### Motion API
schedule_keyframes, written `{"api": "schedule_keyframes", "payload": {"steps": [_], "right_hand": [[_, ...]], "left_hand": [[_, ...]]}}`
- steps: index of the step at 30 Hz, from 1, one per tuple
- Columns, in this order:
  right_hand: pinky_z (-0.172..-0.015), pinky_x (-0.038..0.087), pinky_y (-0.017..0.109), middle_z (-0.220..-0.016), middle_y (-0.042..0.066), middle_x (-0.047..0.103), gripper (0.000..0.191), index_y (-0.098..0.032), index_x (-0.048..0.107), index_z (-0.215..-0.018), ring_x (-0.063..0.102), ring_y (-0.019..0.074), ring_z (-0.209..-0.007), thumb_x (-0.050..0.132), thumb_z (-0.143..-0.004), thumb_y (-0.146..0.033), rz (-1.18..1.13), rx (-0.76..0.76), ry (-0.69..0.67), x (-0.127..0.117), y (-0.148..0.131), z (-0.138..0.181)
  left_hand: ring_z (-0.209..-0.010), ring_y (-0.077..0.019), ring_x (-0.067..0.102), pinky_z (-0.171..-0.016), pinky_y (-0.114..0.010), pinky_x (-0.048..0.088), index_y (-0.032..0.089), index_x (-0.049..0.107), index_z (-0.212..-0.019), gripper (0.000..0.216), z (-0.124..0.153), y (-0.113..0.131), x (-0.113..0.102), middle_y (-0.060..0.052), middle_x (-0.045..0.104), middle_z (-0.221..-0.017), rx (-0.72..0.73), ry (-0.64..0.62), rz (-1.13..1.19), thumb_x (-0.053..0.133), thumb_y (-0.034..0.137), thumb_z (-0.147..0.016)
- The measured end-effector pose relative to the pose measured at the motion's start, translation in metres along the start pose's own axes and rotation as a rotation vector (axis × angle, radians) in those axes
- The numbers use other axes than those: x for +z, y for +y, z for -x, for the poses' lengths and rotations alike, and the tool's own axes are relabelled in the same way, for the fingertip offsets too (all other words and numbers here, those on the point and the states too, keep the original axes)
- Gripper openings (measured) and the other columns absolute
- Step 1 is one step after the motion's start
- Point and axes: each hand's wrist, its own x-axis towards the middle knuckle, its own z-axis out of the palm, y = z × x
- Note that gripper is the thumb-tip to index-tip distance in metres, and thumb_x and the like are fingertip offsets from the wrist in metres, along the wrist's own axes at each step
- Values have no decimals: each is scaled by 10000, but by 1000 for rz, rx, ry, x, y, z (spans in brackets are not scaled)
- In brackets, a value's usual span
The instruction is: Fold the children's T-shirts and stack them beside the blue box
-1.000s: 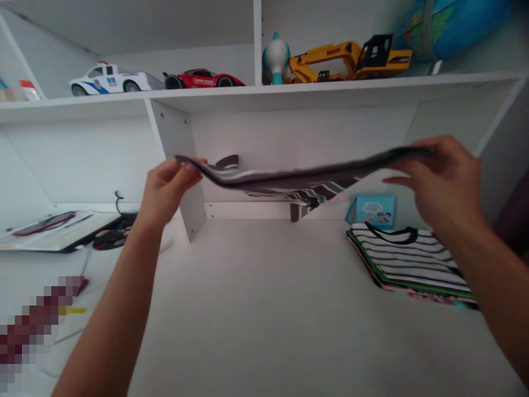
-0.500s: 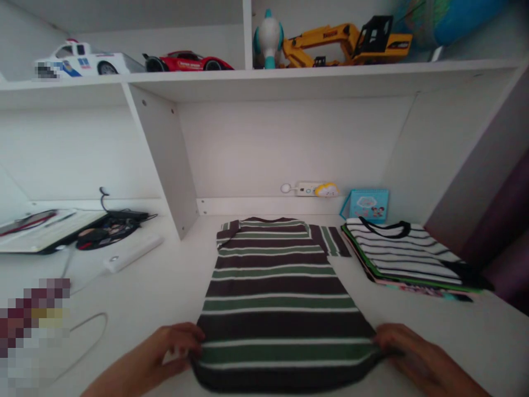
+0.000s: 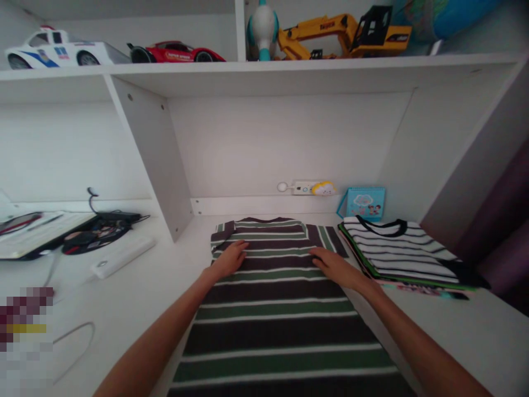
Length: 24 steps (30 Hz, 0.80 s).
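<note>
A dark shirt with green and white stripes (image 3: 281,314) lies flat on the white desk (image 3: 165,275), collar toward the back wall. My left hand (image 3: 229,259) rests palm down on the shirt's upper left, fingers stretched out. My right hand (image 3: 334,266) lies flat on the upper right of the shirt, fingers also extended. Neither hand holds anything. Both forearms cross the lower part of the shirt.
A stack of folded clothes (image 3: 407,256), topped by a black-and-white striped shirt, sits at the right. A small blue book (image 3: 363,203) and a power strip (image 3: 306,188) stand by the back wall. Cables, a pad and a white bar (image 3: 122,256) lie left. Toy cars and an excavator (image 3: 343,36) fill the shelf above.
The shirt went from held up in the air to spread flat on the desk. My hands left its bottom hem and moved up to press on its chest area.
</note>
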Motion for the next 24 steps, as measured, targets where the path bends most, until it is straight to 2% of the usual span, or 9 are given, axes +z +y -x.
{"api": "schedule_keyframes", "payload": {"steps": [3, 6, 9, 12, 16, 19, 22, 24], "right_hand": [[-1009, 280, 359, -1298, 137, 426, 460, -85, 463, -1220, 352, 222, -1221, 304, -850, -306, 114, 49, 54, 34, 11, -25], [-1008, 253, 432, -1342, 142, 363, 516, -111, 414, -1271, 263, 274, -1262, 300, -862, -403, 145, 112, 55, 53, 21, -30], [-999, 241, 454, -1371, 133, 315, 584, -183, 365, -1311, 207, 298, -1279, 284, -845, -526, 184, 191, 50, 58, 28, -26], [-987, 247, 455, -1379, 119, 303, 615, -249, 339, -1322, 207, 307, -1277, 280, -817, -595, 201, 244, 33, 56, 30, -24], [-973, 258, 461, -1367, 118, 326, 644, -243, 340, -1322, 210, 310, -1276, 288, -800, -616, 199, 244, -23, 51, 34, -27], [-974, 265, 449, -1342, 105, 373, 655, -233, 359, -1312, 255, 297, -1261, 299, -790, -624, 173, 187, -81, 48, 39, -32], [-962, 277, 458, -1324, 108, 397, 648, -232, 375, -1303, 284, 307, -1245, 291, -793, -622, 185, 180, -90, 49, 40, -35], [-945, 287, 477, -1328, 119, 387, 641, -236, 371, -1304, 277, 325, -1244, 283, -797, -618, 218, 220, -55, 52, 37, -33]], "left_hand": [[-1212, -239, 345, -996, -404, 266, 113, 435, -1247, 432, -15, -25, 22, -148, 392, -1318, -134, 13, -116, 387, 232, -835], [-1247, -293, 271, -965, -509, 246, 220, 413, -1266, 464, -12, -46, 26, -108, 335, -1363, -241, 5, -172, 380, 409, -844], [-1239, -336, 265, -968, -532, 192, 251, 407, -1275, 535, -5, -64, 21, -128, 311, -1370, -346, 60, -246, 350, 529, -821], [-1250, -394, 197, -920, -624, 143, 256, 386, -1291, 592, 2, -82, 11, -156, 270, -1384, -547, 93, -265, 307, 584, -805], [-1245, -439, 151, -851, -701, 114, 296, 374, -1291, 583, 10, -101, -1, -114, 218, -1415, -731, 128, -197, 274, 593, -799], [-1220, -420, 239, -857, -670, 176, 257, 433, -1248, 532, 13, -108, -7, -141, 293, -1376, -774, 200, -158, 308, 533, -811], [-1150, -356, 384, -878, -544, 288, 201, 438, -1231, 508, 12, -114, -11, -169, 445, -1258, -773, 262, -128, 405, 460, -795], [-1086, -318, 462, -870, -464, 332, 182, 434, -1221, 531, 10, -120, -13, -154, 527, -1170, -762, 318, -18, 507, 412, -748]]}}
